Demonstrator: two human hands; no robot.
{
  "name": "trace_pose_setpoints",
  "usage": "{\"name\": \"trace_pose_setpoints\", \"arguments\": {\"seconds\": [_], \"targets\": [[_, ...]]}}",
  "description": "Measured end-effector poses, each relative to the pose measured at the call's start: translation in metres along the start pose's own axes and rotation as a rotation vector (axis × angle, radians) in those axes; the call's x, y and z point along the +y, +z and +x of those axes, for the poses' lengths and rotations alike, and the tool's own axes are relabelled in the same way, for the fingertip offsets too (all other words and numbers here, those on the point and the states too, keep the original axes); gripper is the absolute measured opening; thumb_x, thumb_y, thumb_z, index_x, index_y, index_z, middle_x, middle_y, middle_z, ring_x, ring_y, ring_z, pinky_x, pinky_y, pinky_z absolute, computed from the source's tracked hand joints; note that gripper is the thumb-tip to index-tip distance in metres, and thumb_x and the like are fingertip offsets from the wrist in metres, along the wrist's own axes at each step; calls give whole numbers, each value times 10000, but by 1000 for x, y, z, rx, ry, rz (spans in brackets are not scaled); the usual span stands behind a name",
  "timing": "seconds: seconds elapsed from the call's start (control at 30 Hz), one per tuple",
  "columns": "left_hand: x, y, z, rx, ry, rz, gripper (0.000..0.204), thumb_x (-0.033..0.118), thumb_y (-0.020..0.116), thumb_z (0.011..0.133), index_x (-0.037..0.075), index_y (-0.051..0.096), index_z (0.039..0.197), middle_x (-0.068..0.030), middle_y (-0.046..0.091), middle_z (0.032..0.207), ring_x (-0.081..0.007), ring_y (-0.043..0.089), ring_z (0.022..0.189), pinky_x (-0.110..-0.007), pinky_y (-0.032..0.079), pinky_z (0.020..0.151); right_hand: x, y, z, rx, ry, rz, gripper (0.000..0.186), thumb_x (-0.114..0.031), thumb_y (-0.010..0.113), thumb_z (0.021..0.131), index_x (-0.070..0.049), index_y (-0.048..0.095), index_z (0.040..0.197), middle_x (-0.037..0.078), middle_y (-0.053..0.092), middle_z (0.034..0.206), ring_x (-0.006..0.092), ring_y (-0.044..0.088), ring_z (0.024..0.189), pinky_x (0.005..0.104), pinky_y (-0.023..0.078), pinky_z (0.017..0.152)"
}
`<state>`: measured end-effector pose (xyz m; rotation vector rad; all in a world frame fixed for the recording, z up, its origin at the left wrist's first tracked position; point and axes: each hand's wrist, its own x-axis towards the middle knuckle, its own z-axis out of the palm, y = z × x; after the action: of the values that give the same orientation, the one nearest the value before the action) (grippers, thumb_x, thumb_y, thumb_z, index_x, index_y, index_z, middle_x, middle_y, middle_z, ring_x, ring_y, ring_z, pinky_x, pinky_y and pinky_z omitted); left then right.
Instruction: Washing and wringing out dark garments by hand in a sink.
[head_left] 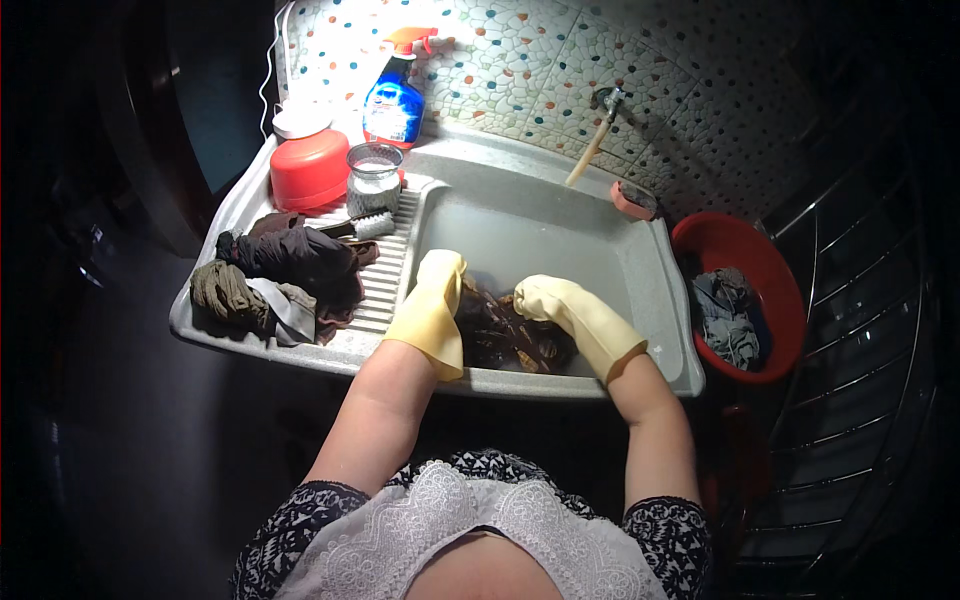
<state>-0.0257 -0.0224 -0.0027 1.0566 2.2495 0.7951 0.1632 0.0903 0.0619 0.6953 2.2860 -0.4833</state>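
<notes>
Left hand (437,285): in a smooth yellow rubber glove, fingers curled down onto the dark patterned cloth (510,340), gripping its left edge.
Right hand (545,298): same yellow glove, closed over the cloth's upper right fold.
Cloth: wet, crumpled, brown-black, bunched between both gloves at the near wall of the grey sink (560,235).
Ribbed washboard (385,270): moulded grooves, just left of the left glove.
Wrung clothes (285,270): twisted dark and olive lumps, further left.
Spray bottle (395,95): blue, orange trigger, well beyond the hands by the mosaic tiles.
Red tub (308,165): round, white lid, beside a glass jar (373,175).
Red basin (745,300): plastic, right of the right glove, holding grey cloth.
</notes>
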Motion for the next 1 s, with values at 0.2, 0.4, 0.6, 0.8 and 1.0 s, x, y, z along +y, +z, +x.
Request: {"name": "trace_pose_setpoints", "arguments": {"seconds": [0.2,0.4,0.6,0.8,1.0], "targets": [[-107,21,46,354,74,460,86,189,752,754,103,749,766,-181,708,824,-361,709,801,-408,556,678,-81,33,32,260,39,-38,450,-444,577,921,-65,708,1126,183,717,1055,364,678,1031,466,511,902],[-29,32,61,-259,194,351,183,196,836,639,114,751,779,-170,721,890,-357,710,849,-384,566,714,18,32,30,495,148,586,316,-330,740,890,-46,699,757,17,558,614,144,453,548,383,370,519],[-48,49,52,-91,-59,-148,177,249,689,879,79,682,830,-132,649,814,-270,628,735,-386,494,667,12,-41,0,832,-106,527,329,-332,696,931,-61,701,745,19,662,665,127,550,562,323,433,545],[-5,-1,-12,-72,84,-537,693,327,788,858,29,528,1426,-127,673,1289,-229,650,1130,-314,494,965,-11,-102,-62,1454,-536,35,291,-171,513,1032,-81,742,877,79,741,862,117,660,755,252,519,731],[36,-16,-46,-126,197,-271,669,369,729,851,48,538,1406,-136,652,1327,-270,616,1221,-341,477,1009,30,-135,-72,1359,-546,1267,259,-178,580,988,-7,770,944,64,753,956,127,649,893,270,491,846]]}}
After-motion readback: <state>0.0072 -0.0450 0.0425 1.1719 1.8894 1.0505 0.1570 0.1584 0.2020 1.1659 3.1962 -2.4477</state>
